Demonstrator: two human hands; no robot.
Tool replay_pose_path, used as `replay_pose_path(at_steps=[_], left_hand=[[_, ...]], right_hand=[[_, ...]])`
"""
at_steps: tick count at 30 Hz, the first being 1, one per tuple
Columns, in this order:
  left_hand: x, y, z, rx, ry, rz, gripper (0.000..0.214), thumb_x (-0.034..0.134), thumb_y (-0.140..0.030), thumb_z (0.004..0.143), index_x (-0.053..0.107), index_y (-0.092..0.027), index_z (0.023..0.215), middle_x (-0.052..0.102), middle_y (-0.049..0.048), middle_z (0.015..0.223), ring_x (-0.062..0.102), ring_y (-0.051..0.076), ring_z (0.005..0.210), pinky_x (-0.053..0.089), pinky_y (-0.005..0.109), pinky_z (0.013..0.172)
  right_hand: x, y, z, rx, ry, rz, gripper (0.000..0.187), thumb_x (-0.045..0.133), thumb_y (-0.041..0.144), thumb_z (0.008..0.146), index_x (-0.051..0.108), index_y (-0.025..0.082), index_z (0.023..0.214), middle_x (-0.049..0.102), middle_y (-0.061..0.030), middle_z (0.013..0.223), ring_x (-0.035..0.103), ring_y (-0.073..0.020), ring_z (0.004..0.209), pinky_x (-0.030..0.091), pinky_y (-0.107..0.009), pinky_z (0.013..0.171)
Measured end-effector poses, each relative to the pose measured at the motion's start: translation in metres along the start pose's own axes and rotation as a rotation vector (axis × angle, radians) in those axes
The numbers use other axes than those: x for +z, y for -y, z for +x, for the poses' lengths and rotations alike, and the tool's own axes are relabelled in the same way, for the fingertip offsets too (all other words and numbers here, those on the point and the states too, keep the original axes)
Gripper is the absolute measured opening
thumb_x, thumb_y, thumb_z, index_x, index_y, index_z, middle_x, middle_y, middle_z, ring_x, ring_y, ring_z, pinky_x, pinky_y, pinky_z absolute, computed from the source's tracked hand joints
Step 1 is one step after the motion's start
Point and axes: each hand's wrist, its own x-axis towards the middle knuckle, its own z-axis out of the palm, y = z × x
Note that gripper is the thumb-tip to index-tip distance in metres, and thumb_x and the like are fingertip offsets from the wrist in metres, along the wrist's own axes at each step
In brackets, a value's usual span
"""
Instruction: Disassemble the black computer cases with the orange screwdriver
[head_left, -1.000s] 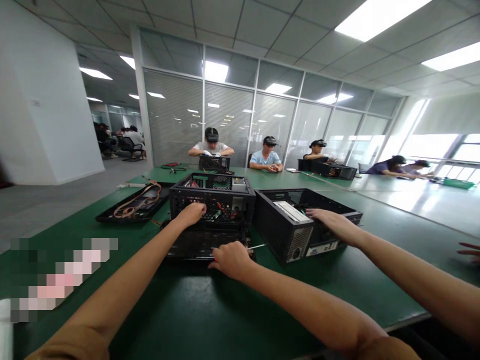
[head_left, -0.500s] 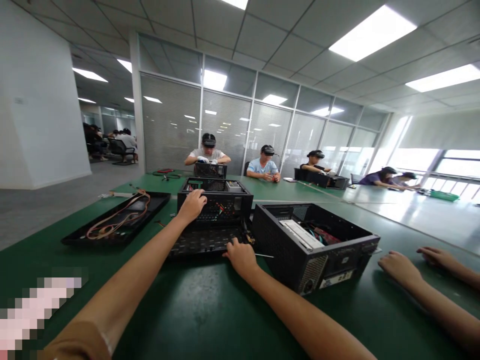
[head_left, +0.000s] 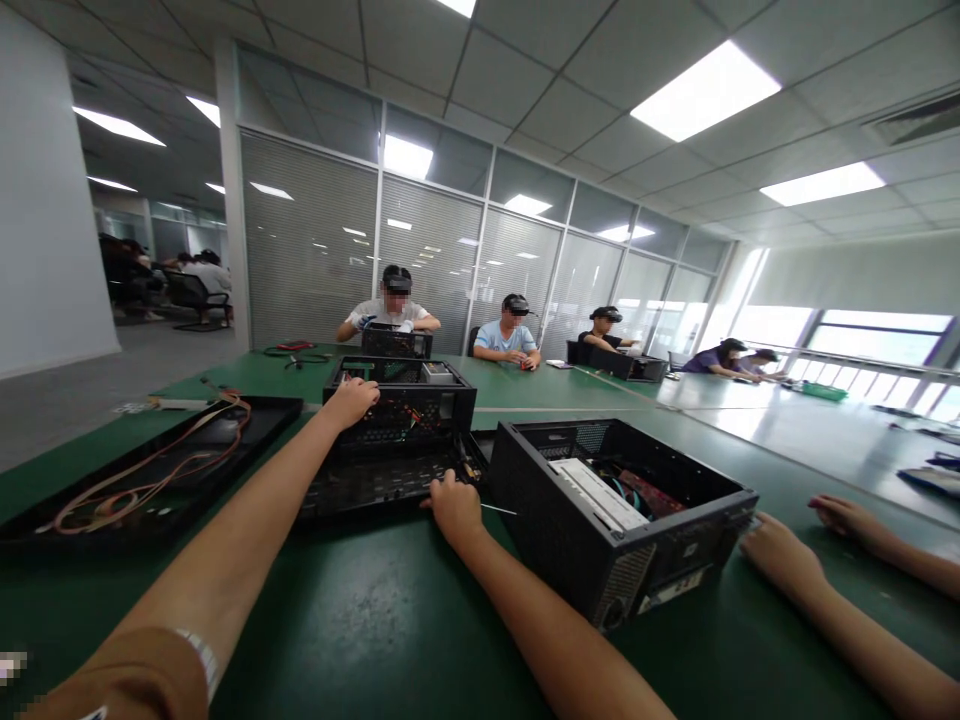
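A black open computer case (head_left: 442,405) stands on the green table (head_left: 390,620) in front of me. My left hand (head_left: 349,399) is curled over its top left edge. Flat on the table before the case lies its perforated side panel (head_left: 367,482). At that panel's right end, my right hand (head_left: 452,506) is closed round a screwdriver, whose thin metal shaft (head_left: 498,510) points right toward a second black case (head_left: 622,520). The screwdriver's handle is hidden inside my fist.
A black tray (head_left: 247,425) with loose orange cables (head_left: 142,475) lies at the left. A co-worker's two hands (head_left: 780,555) rest on the table right of the second case. Several people sit at more cases along the far side. Glass partitions stand behind them.
My left hand rose from the case's front grille to its top edge. The co-worker's hand left the second case and now rests on the table. My right hand stayed by the panel.
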Motion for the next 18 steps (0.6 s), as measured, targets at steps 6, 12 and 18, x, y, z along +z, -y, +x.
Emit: replay_pose_path(at_steps=[6, 12, 18], left_hand=[[0.008, 0.006, 0.002, -0.071, -0.016, -0.002, 0.018, 0.04, -0.021, 0.082, 0.058, -0.019, 0.082, 0.054, 0.0079, 0.102, 0.044, 0.023, 0.091, 0.033, 0.035, 0.076], [0.018, 0.025, 0.009, -0.163, 0.007, 0.001, 0.017, 0.041, -0.023, 0.082, 0.058, -0.019, 0.081, 0.056, 0.0061, 0.1, 0.043, 0.024, 0.094, 0.033, 0.035, 0.074], [0.024, 0.049, 0.025, -0.183, 0.038, -0.063, 0.014, 0.045, -0.019, 0.079, 0.058, -0.017, 0.075, 0.059, 0.0062, 0.096, 0.046, 0.023, 0.1, 0.031, 0.038, 0.085]], right_hand=[[0.008, -0.016, 0.03, 0.036, 0.056, -0.024, 0.03, 0.048, 0.042, 0.082, 0.057, 0.016, 0.092, 0.058, -0.012, 0.095, 0.062, -0.019, 0.079, 0.047, -0.03, 0.065], [0.015, -0.015, 0.06, -0.002, 0.063, -0.021, 0.03, 0.052, 0.035, 0.081, 0.058, 0.008, 0.092, 0.063, -0.0151, 0.083, 0.062, -0.0213, 0.081, 0.046, -0.028, 0.066], [0.025, 0.007, 0.079, -0.032, 0.048, -0.022, 0.032, 0.05, 0.034, 0.082, 0.057, 0.006, 0.096, 0.063, -0.0165, 0.089, 0.062, -0.0219, 0.083, 0.047, -0.028, 0.064]])
